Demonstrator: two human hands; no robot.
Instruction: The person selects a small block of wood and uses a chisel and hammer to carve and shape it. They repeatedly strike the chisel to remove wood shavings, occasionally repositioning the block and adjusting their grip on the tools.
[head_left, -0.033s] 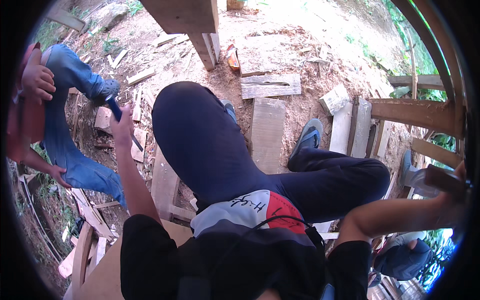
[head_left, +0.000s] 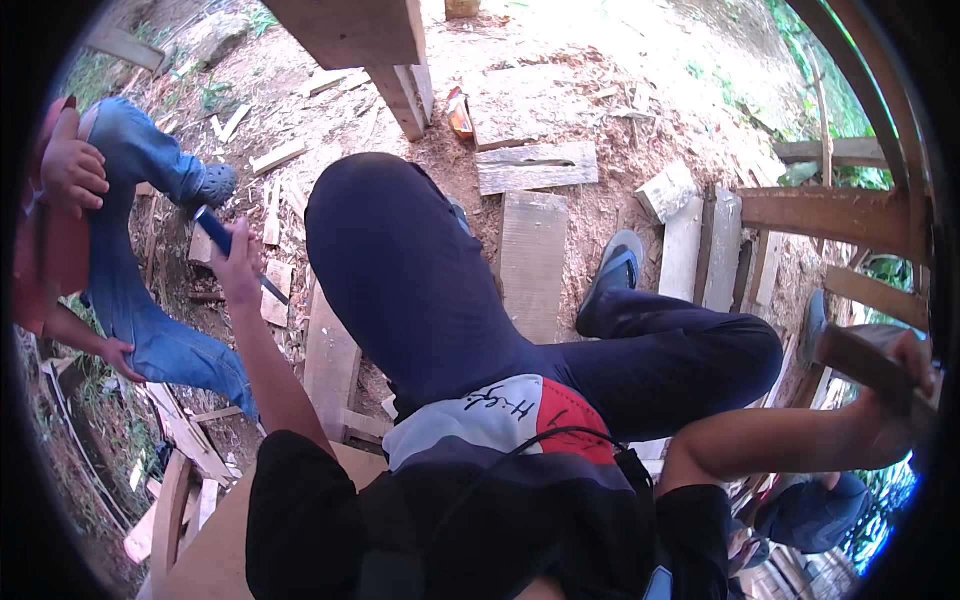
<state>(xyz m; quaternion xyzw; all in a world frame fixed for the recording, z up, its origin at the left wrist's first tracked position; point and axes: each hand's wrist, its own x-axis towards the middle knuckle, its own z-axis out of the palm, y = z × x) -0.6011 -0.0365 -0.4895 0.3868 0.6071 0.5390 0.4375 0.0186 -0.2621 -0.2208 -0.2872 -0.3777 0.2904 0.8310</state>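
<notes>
My left hand (head_left: 237, 268) is closed round the blue handle of a chisel (head_left: 211, 226), off to the left of my raised knee. Its thin dark blade (head_left: 273, 290) slants down and to the right from my fist. At the far right rim, my right hand (head_left: 914, 366) grips a brown wooden block (head_left: 862, 358), which could be a mallet; part of it is lost at the dark picture edge. Both tools are in the air, far apart, on either side of my legs.
A person in blue jeans (head_left: 130, 250) sits close on the left. A thick timber (head_left: 350, 30) juts in overhead. Planks (head_left: 533, 260) and offcuts lie among wood shavings. A wooden frame (head_left: 830, 220) stands on the right; another person (head_left: 815, 510) is at lower right.
My right hand and the wooden block have come further into view at the right rim. The chisel's handle end has tipped a little to the left and down in my left hand.
</notes>
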